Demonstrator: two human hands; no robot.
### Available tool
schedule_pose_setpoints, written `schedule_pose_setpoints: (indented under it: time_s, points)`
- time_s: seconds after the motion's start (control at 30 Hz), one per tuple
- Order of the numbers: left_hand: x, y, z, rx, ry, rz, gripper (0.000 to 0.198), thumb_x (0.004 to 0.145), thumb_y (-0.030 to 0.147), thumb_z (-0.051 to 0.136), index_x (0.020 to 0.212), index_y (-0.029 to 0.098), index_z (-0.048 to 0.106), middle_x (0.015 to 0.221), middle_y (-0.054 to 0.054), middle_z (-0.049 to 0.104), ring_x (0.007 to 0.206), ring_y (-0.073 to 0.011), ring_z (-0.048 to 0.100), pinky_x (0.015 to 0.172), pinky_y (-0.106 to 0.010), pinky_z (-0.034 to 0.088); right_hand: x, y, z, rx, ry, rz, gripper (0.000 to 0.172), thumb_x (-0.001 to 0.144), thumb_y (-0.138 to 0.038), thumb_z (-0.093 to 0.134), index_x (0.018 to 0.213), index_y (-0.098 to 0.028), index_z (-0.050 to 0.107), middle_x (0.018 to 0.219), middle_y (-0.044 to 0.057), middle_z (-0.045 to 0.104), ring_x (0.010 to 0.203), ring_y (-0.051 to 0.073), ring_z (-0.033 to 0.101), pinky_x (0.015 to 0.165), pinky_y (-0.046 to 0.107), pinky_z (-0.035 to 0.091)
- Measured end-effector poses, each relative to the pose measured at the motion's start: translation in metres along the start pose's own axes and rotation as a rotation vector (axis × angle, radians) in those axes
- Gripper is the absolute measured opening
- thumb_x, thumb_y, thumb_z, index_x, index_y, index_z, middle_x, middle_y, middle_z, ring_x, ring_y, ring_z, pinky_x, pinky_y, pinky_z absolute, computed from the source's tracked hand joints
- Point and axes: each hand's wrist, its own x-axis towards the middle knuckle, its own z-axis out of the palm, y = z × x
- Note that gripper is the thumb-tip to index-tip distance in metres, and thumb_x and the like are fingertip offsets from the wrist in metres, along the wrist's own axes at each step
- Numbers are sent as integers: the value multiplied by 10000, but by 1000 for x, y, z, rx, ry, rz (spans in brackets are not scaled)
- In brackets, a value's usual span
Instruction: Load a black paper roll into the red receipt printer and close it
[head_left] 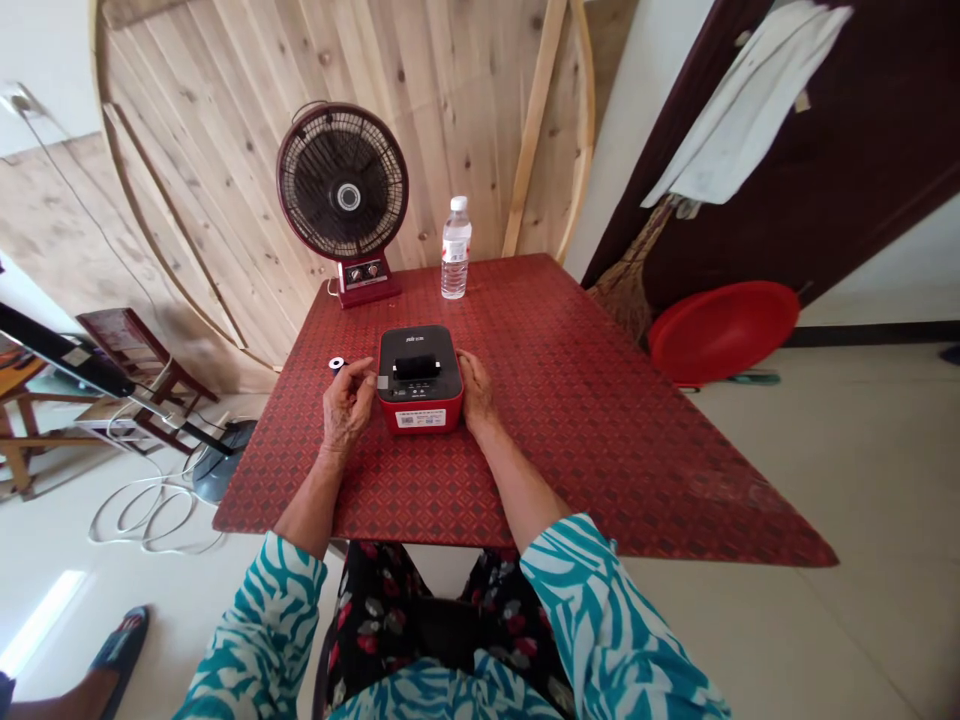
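Left hand, fingers half-curled, at the device's left edge (I can't tell whether gripping); right hand, loosely straightened, against its right side, some fingers hidden. Behind the device, on the same table, a bottle holds clear liquid.

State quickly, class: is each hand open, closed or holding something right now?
Left hand: half-curled at the left edge of the red-and-black box; grip cannot be told.
Right hand: open, against the box's right side.
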Motion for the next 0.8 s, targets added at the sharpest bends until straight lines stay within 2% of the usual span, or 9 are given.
schedule_pose_setpoints:
  time_s: [0.13, 0.27, 0.5, 0.8]
  points:
    - [-1, -2, 2, -104, 11, -71, 338, 870, 411, 627, 1128, 195, 665, 710, 24, 573, 545, -80, 505, 538, -204, 426, 1, 2, 1, 15, 9, -1, 417, 851, -568, 496, 1037, -261, 708, 1115, 55, 744, 1092, 237, 653, 1027, 455, 470]
    - [0, -3, 1, -161, -32, -116, 372, 855, 432, 642, 1137, 191, 651, 618, 55, 507, 455, -72, 430, 453, -201, 365, 2, 2, 3, 18, 11, 2, 405, 841, -557, 498, 1013, -260, 714, 1093, 51, 747, 1093, 242, 650, 1033, 466, 467]
    - [6, 5, -1, -158, 55, -103, 379, 843, 415, 653, 1146, 189, 630, 718, 20, 628, 472, -60, 471, 467, -188, 394, 3, 2, 3, 35, 8, 23, 409, 829, -572, 506, 1010, -268, 712, 1081, 37, 747, 1075, 242, 651, 1020, 454, 465]
    - [5, 7, 1, -147, -11, -166, 382, 834, 409, 660, 1148, 195, 619, 755, 12, 636, 516, -72, 512, 509, -208, 420, 2, 5, 0, 23, 1, 12, 409, 841, -585, 507, 1020, -275, 705, 1098, 27, 745, 1084, 238, 649, 1038, 456, 453]
